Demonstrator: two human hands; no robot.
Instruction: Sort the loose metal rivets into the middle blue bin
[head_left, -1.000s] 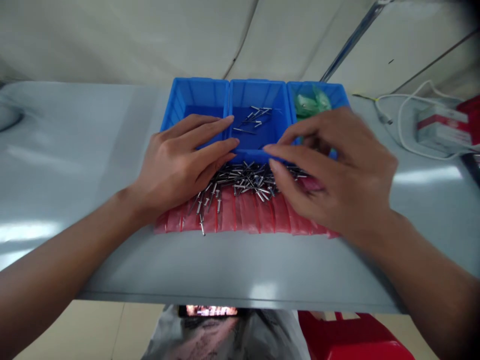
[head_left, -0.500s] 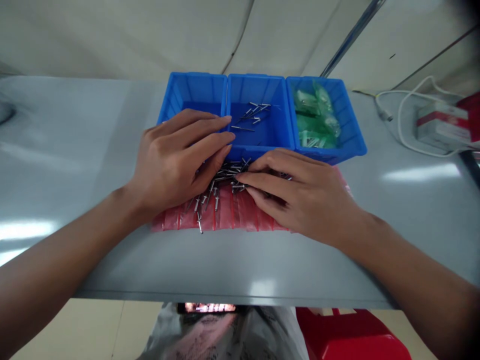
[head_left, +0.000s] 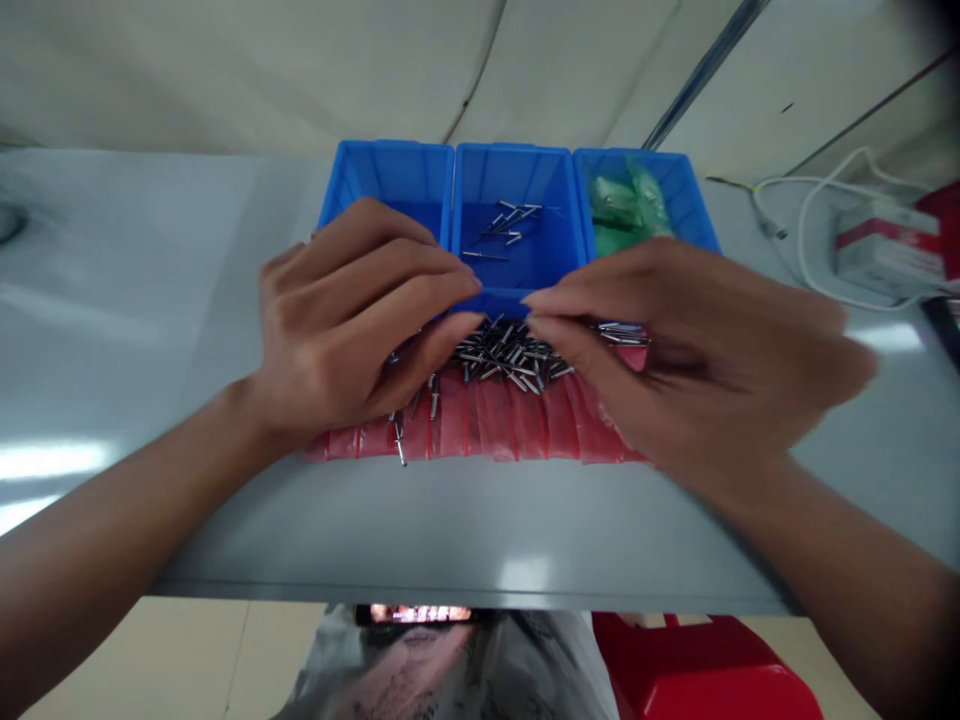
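A pile of silver rivets point(head_left: 510, 355) lies on pink plastic bags point(head_left: 495, 420) in front of the blue bins. Left of the pile, my left hand point(head_left: 367, 320) is curved over some rivets, its thumb and fingers close together; whatever is between them is hidden. My right hand point(head_left: 690, 350) is raised at the right of the pile, thumb and index tips pinched, and anything between them is too small to make out. Several loose rivets point(head_left: 510, 222) lie in the middle blue bin point(head_left: 517, 165). One rivet point(head_left: 399, 440) hangs over the bags' front left part.
The right blue bin point(head_left: 686, 200) holds green bags point(head_left: 630, 205); the left blue bin point(head_left: 394, 180) stands beside the middle one. A white cable point(head_left: 802, 230) and a red-and-white box point(head_left: 889, 245) are at the right. A red stool point(head_left: 720, 680) stands below the table's front edge.
My right hand has lifted off the pile, turned and moved up and right, uncovering more rivets. My left hand has shifted slightly, its fingertips a little further right.
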